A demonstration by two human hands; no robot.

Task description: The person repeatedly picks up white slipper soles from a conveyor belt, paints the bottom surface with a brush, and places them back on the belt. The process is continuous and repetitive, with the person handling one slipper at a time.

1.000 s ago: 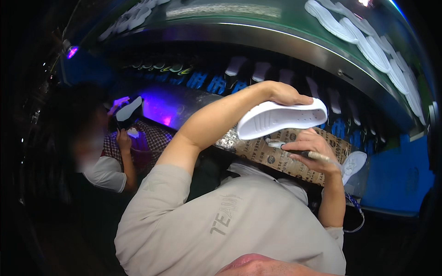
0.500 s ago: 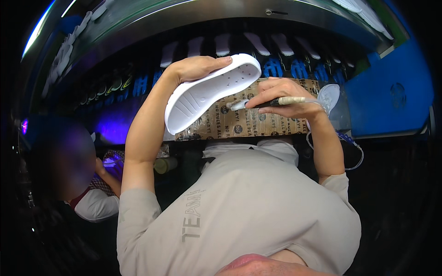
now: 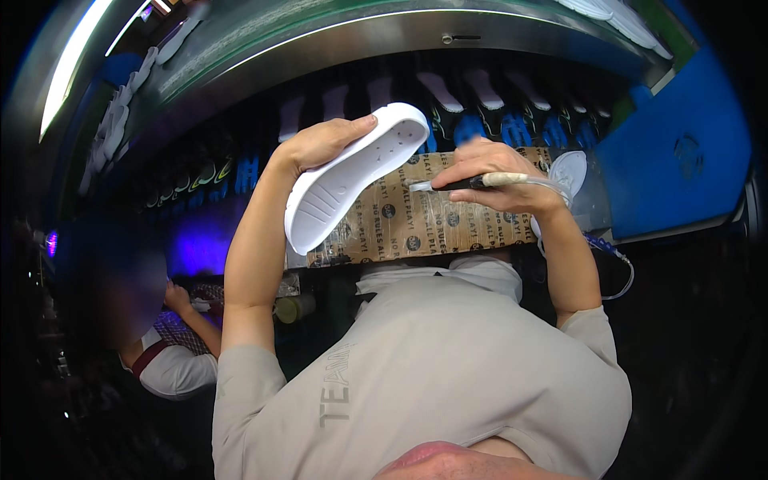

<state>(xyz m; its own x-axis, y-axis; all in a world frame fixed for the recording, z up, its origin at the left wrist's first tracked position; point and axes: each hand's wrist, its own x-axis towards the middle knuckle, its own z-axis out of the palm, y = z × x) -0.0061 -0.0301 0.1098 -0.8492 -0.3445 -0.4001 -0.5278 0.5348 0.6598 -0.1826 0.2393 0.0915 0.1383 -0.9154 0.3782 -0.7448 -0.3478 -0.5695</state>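
A white shoe sole (image 3: 342, 192) with a raised rim and ribbed inside is tilted in the air, its hollow side toward me. My left hand (image 3: 326, 146) is closed on its far left edge, thumb over the rim. In my right hand (image 3: 492, 174) is a brush (image 3: 458, 183) with a pale tip, a black and beige handle and a thin clear tube running back past my wrist. The brush tip points left, apart from the sole, above a taped brown cardboard sheet (image 3: 408, 220).
A white shoe part (image 3: 569, 174) lies right of the cardboard, near a blue panel (image 3: 676, 152). Behind, rows of soles and blue shoe pieces sit on a rack under a metal-edged conveyor (image 3: 352, 44). A co-worker's arm (image 3: 200, 320) is at the left.
The sole and my left hand have shifted slightly left and nearer me. My right hand still holds the brush, with its tip a little farther right. The co-worker's arm has moved slightly.
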